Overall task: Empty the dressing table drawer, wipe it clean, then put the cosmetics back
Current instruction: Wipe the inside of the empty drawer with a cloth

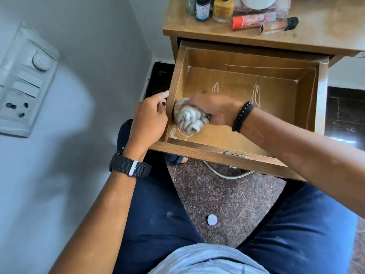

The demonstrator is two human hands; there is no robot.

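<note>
Left hand steadies drawer | right hand, blurred, seemingly presses cloth

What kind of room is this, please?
Probably a bedroom or dressing corner at home: a wooden dressing table with cosmetic bottles on top, its open drawer, and a wall switchboard.

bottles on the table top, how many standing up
3, in a row at the top's back left edge: a clear bottle, a dark blue-labelled bottle beside it, then a yellow bottle. The frame crops their tops, and more may stand out of view.
</note>
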